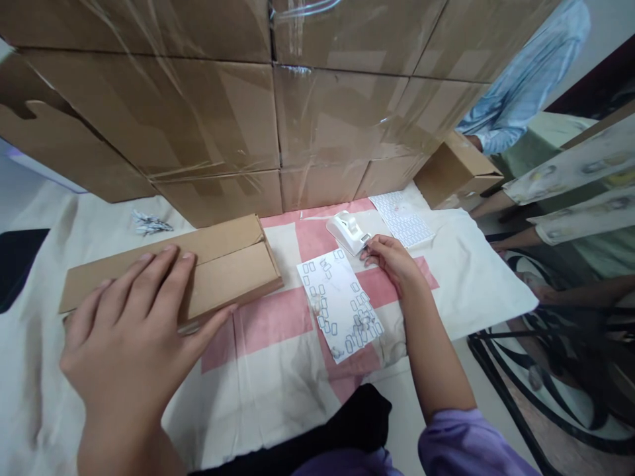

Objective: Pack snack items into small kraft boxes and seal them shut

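My left hand [141,317] lies with spread fingers on top of a long, flat cardboard box [231,261], its thumb along the near edge. A seam crosses the box's top towards its right end. My right hand [391,261] is closed in a pinch at the cutter end of a white tape dispenser [347,231]; any tape between the fingertips is too small to make out. Just in front of the dispenser, to the left of my right hand, lies a white sheet [340,297] with many small outlined rectangles, some of them peeled or crumpled.
Stacked, taped cardboard cartons [208,119] form a wall behind the cloth-covered table [278,324]. A second printed sheet [403,218] lies at back right, and a crumpled bundle [151,223] at back left. Another person's sleeve [526,86] is near an open carton [456,172]; more arms show at right.
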Demonstrator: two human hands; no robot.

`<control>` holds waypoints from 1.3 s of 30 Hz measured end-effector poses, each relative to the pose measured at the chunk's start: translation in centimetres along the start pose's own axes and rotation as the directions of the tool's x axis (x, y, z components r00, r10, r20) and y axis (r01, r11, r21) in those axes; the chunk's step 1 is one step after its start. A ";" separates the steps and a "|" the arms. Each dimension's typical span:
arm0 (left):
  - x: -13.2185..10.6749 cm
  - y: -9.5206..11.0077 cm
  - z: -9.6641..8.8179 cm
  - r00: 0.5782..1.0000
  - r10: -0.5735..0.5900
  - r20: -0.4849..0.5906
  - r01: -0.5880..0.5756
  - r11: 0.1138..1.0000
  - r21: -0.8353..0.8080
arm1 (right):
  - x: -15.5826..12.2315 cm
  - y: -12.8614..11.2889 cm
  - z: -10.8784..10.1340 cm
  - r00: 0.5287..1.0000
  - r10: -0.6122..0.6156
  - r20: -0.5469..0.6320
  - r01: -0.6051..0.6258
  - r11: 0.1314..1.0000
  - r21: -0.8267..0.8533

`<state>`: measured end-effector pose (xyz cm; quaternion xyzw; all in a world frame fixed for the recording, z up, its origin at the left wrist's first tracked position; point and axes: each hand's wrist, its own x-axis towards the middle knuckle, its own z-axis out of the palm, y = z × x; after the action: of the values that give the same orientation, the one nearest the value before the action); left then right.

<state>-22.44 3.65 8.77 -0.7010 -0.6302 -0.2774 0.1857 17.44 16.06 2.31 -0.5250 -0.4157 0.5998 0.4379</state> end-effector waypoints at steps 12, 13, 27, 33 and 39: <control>0.0 0.6 -0.5 1.000 -0.006 0.020 0.005 1.000 0.017 | 0.1 1.0 1.0 0.996 -0.070 -0.062 0.063 0.992 -0.109; 0.0 0.6 -0.4 1.000 -0.004 0.025 0.004 1.000 0.020 | 0.1 1.1 1.1 0.992 -0.090 -0.092 0.077 0.987 -0.139; 0.9 -0.1 -0.4 0.994 0.046 0.101 -0.046 0.999 -0.006 | -4.2 -2.1 4.3 0.934 -0.298 0.195 0.274 0.951 0.144; 1.4 1.6 -2.6 0.985 0.125 -0.119 -0.148 0.966 -0.210 | -8.1 -5.1 11.8 0.682 -0.535 0.498 0.629 0.777 -0.026; 0.3 5.2 -4.9 0.999 -0.040 -0.007 0.034 0.909 -0.416 | -10.4 -6.3 17.2 0.455 -0.560 0.692 0.841 0.527 -0.127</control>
<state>-18.09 0.21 13.28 -0.7102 -0.5683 -0.4142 0.0317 1.57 7.07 12.89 -0.1755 -0.8368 0.3658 0.3677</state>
